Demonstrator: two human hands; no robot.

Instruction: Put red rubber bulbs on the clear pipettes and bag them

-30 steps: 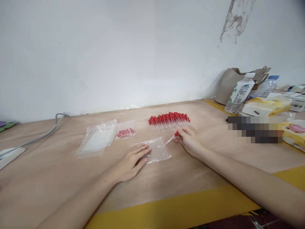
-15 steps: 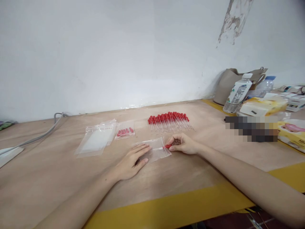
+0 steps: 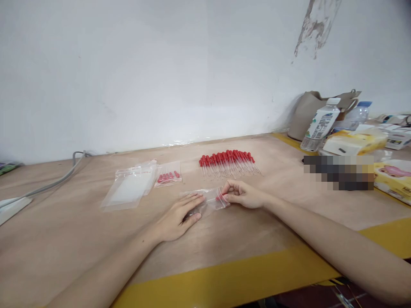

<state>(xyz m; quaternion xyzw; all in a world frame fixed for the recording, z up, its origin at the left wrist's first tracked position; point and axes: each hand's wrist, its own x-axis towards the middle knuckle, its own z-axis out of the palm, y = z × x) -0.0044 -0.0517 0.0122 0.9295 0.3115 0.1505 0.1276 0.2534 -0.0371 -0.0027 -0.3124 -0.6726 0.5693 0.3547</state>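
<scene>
A clear zip-lock bag lies on the table, its open end toward the right. My left hand rests on the bag's left part, fingers stretched out flat. At the bag's mouth, my right hand pinches a dropper by its red bulb; the bulb is partly inside the plastic and the thin tube is hard to make out. Behind my hands lies a row of several droppers with red bulbs and clear tubes. A filled zip-lock bag with several red bulbs showing sits to the left of that row.
A stack of flat zip-lock bags lies at the left. Grey cable runs along the far left. On the right stand a plastic bottle, a grey-beige pitcher and yellow tissue packs. Yellow tape borders the front edge.
My right hand has moved slightly left, pushing the red bulb deeper into the bag's mouth. The bag has crumpled somewhat. My left hand has stayed nearly in place.
</scene>
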